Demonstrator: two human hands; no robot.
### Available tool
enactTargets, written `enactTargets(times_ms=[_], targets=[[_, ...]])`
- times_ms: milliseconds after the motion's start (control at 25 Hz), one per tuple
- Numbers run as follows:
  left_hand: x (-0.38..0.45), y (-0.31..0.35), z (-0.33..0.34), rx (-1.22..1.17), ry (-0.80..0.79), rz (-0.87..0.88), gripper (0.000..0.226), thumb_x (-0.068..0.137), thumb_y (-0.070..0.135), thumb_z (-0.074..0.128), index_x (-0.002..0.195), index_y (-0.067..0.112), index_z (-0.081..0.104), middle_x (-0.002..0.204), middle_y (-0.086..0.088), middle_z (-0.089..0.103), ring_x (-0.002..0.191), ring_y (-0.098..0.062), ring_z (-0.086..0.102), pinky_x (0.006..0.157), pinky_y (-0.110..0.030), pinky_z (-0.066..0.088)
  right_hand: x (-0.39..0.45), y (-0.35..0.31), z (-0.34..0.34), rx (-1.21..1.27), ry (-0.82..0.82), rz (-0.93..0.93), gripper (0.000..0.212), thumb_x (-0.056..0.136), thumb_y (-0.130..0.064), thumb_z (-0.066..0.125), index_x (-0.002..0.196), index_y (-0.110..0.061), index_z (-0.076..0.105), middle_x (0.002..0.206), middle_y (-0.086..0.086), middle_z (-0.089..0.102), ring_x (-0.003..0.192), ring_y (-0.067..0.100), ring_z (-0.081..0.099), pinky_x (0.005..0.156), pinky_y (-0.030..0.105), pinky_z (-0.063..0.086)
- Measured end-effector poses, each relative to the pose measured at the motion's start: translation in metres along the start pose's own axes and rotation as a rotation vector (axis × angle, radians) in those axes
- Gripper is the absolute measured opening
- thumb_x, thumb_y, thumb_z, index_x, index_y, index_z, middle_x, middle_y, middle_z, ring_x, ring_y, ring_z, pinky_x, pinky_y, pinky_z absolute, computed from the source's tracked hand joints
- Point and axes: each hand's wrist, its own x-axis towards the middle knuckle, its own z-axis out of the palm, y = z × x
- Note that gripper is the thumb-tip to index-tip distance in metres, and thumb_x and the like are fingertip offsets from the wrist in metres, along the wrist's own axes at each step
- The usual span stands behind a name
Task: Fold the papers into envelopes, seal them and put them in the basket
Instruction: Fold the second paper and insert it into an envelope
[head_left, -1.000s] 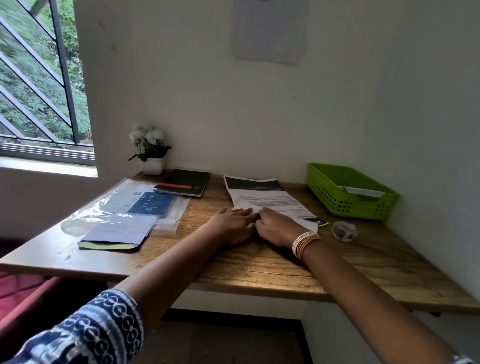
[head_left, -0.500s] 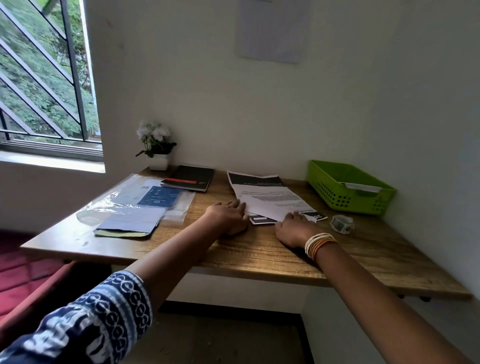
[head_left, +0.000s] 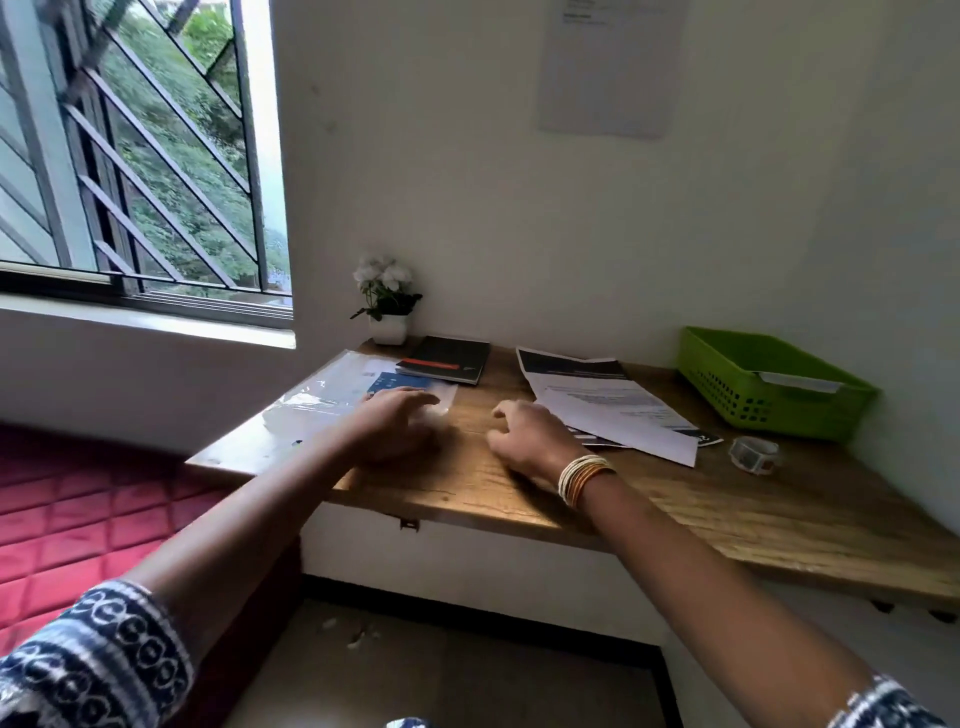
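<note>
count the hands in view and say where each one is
2. The left hand is over the plastic sleeve at the table's left; the right hand hovers mid-table beside the papers.

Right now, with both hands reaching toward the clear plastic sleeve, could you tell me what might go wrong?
1. The plastic sleeve lies close to the desk's left edge; the left hand on it could slide it off.
2. The right hand hovers beside the printed papers; a sweep could crumple them.
3. The tape roll sits loose near the green basket and might be knocked away.
</note>
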Motion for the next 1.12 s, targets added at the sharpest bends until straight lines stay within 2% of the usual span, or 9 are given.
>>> enactTargets(times_ms=[120,160,240,360,480,640,840,1000,1120], targets=[[-0.03,-0.041,-0.014,-0.114,0.032,-0.044,0.063,0.071,0.061,0.06,0.127,0.034,0.056,0.134,0.007,0.056,0.124,-0.014,0.049,0.107,-0.039,0.037,0.005,-0.028,0.014,0.062,0.066,-0.122,0.037,0.084,-0.028,0.053,0.118,-0.016,0.061,0.121,0.009,0.063,0.108,0.027,0.059,0.093,0.041,0.05],[-0.038,-0.053,-0.018,-0.141,0.056,-0.048,0.063,0.068,0.061,0.063,0.125,0.033,0.058,0.131,0.01,0.057,0.122,-0.012,0.05,0.106,-0.037,0.038,0.006,-0.035,0.018,0.087,0.078,-0.161,0.035,0.084,-0.026,0.054,0.117,-0.017,0.062,0.119,0.009,0.064,0.107,0.026,0.059,0.093,0.041,0.05],[-0.051,-0.076,-0.023,-0.152,0.127,-0.062,0.05,0.073,0.045,0.071,0.12,0.031,0.061,0.126,0.009,0.061,0.119,-0.012,0.054,0.104,-0.036,0.042,0.008,-0.05,0.025,0.129,0.096,-0.233,0.033,0.085,-0.022,0.055,0.117,-0.017,0.062,0.118,0.007,0.063,0.106,0.024,0.059,0.093,0.04,0.05],[-0.057,-0.098,-0.027,-0.107,0.232,-0.083,0.034,0.078,0.026,0.069,0.111,0.031,0.066,0.117,0.003,0.067,0.112,-0.018,0.061,0.098,-0.036,0.047,0.008,-0.066,0.031,0.142,0.134,-0.355,0.033,0.083,-0.024,0.061,0.115,-0.017,0.065,0.115,0.006,0.064,0.107,0.02,0.057,0.093,0.036,0.048],[-0.056,-0.099,-0.027,-0.132,0.309,-0.151,0.028,0.079,0.022,0.067,0.105,0.032,0.069,0.112,0.001,0.07,0.106,-0.018,0.064,0.094,-0.035,0.05,0.008,-0.071,0.033,0.157,0.115,-0.458,0.034,0.081,-0.027,0.068,0.113,-0.016,0.067,0.113,0.004,0.065,0.104,0.016,0.058,0.085,0.023,0.045],[-0.056,-0.113,-0.022,-0.176,0.385,-0.192,0.022,0.082,0.03,0.068,0.104,0.03,0.072,0.109,0.001,0.072,0.105,-0.014,0.066,0.092,-0.033,0.052,0.017,-0.086,0.043,0.12,0.07,-0.58,0.033,0.081,-0.033,0.071,0.109,-0.015,0.07,0.108,0.003,0.069,0.097,0.014,0.062,0.081,0.026,0.052],[-0.054,-0.108,-0.023,-0.201,0.463,-0.171,0.021,0.083,0.031,0.07,0.103,0.025,0.074,0.107,0.002,0.073,0.102,-0.012,0.067,0.092,-0.03,0.051,0.021,-0.082,0.048,0.11,0.217,-0.662,0.016,0.084,-0.021,0.067,0.095,-0.012,0.075,0.096,0.005,0.074,0.083,0.014,0.066,0.075,0.027,0.057],[-0.055,-0.108,-0.023,-0.25,0.433,-0.189,0.02,0.084,0.025,0.068,0.103,0.024,0.073,0.109,0.002,0.072,0.104,-0.014,0.065,0.093,-0.031,0.05,0.013,-0.085,0.041,0.424,0.395,-0.604,0.01,0.08,-0.007,0.069,0.087,-0.009,0.076,0.086,0.002,0.072,0.075,0.01,0.065,0.066,0.017,0.054],[-0.056,-0.102,-0.023,-0.342,0.527,-0.205,0.019,0.085,0.017,0.065,0.1,0.022,0.075,0.107,0.001,0.073,0.105,-0.014,0.066,0.094,-0.031,0.05,0.01,-0.087,0.028,0.577,0.563,-0.52,0.005,0.079,-0.006,0.071,0.082,-0.008,0.075,0.086,-0.002,0.064,0.073,0.006,0.059,0.055,0.011,0.045]])
